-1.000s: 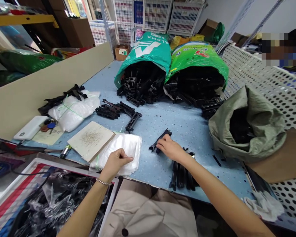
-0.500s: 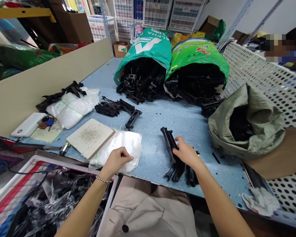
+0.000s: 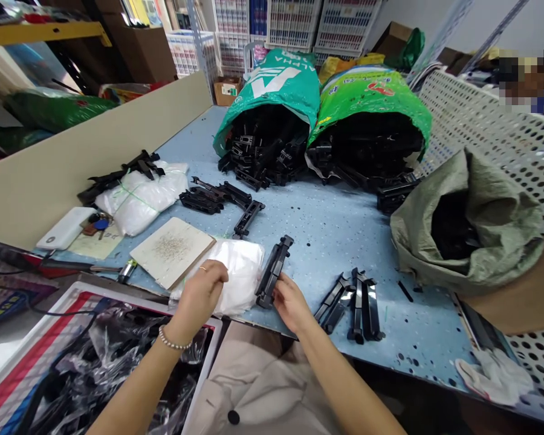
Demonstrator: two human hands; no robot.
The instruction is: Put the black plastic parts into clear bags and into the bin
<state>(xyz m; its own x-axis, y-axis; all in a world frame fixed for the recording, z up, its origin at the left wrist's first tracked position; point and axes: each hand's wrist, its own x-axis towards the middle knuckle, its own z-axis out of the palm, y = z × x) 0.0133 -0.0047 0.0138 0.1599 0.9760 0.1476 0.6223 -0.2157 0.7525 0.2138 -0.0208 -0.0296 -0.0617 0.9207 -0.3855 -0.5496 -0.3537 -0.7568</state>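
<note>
My right hand [image 3: 291, 304] grips a long black plastic part [image 3: 274, 272] by its near end and side. The part stands tilted just right of a stack of clear plastic bags [image 3: 240, 275]. Over the left side of that stack is my left hand [image 3: 206, 289], with its fingers curled and pressed together. What those fingers pinch, if anything, is too thin to make out against the clear plastic. To the right of my right hand, several more black plastic parts [image 3: 365, 305] lie near the bench's front edge.
Teal sack [image 3: 272, 81] and green sack [image 3: 376, 93] spill black parts at the back. A grey-green sack [image 3: 494, 223] stands right. Left lie a worn board [image 3: 172, 251], a white power bank [image 3: 67, 228] and wrapped bags [image 3: 140, 199]. A crate [image 3: 215, 338] of bagged parts sits front left.
My right hand has lifted one black part from the right-hand group and carried it left to the bag stack. My left hand has shifted slightly left and up over the bags.
</note>
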